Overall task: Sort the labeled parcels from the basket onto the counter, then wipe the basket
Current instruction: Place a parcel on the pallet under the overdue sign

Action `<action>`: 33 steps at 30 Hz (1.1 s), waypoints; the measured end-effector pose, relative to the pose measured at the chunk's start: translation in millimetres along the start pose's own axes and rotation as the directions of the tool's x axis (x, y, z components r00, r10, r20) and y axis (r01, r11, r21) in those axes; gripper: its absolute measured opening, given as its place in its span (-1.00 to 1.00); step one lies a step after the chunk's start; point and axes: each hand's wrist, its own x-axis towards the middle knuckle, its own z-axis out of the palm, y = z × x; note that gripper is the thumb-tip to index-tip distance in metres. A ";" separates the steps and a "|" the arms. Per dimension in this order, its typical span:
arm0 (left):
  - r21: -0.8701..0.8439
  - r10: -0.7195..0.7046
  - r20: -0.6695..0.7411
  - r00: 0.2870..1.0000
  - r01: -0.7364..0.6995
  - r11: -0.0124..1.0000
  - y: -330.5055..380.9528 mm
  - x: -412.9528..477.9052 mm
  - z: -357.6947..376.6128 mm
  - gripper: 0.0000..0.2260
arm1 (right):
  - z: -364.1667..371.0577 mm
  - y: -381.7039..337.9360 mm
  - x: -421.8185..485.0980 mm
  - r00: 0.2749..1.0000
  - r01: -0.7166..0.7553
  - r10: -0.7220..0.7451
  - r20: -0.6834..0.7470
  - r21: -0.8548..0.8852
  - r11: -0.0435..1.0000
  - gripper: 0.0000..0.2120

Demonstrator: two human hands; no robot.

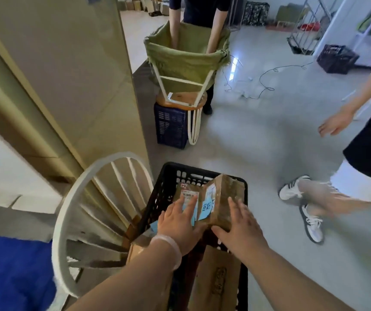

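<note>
Bracing a tilted parcel [221,198] at the basket's [169,176] far edge.
Left hand [180,218] and right hand [240,225] lie flat-fingered, gripping nothing; taped cardboard, likely stiff, light, slick: clasp opposite faces.

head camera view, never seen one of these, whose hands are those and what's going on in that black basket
There is no machine here. A person wears a wide-angle camera on the head, so this one picture looks forward and down at their own two hands. The left hand lies with straight fingers on a flat labelled parcel. The right hand presses flat against the side of a tilted brown parcel beside it. Both parcels sit in the black basket, next to a white chair. Neither hand is curled round anything. Further off, another person reaches into a green sack, and a third person stands at the right.
</note>
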 end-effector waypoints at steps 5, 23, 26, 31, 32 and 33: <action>0.037 0.007 0.070 0.998 -0.010 0.999 -12.4 52.2 15.9 -0.31 | 14.2 -3.1 33.8 0.995 -0.099 0.100 -0.005 0.035 0.994 -0.11; 0.068 0.038 0.191 0.981 -0.052 0.996 -43.9 115.7 61.3 -0.31 | 75.0 1.5 97.1 0.963 -0.265 0.269 -0.037 0.082 0.961 -0.23; 0.063 0.013 0.198 0.980 -0.026 0.998 -47.2 117.6 61.9 -0.31 | 78.7 0.3 96.2 0.958 -0.260 0.277 -0.069 0.191 0.946 -0.29; 0.013 -0.019 0.191 0.981 0.017 1.000 -41.6 116.0 56.6 -0.34 | 78.1 -2.1 90.7 0.952 -0.186 0.256 -0.167 0.350 0.918 -0.33; -0.014 -0.030 0.189 0.981 0.033 0.999 -39.6 115.2 54.9 -0.35 | 75.4 -0.5 88.7 0.951 -0.163 0.250 -0.182 0.392 0.905 -0.35; -0.047 -0.042 0.188 0.981 0.052 0.998 -37.7 114.5 53.4 -0.36 | 72.2 1.3 86.6 0.952 -0.142 0.244 -0.186 0.435 0.889 -0.37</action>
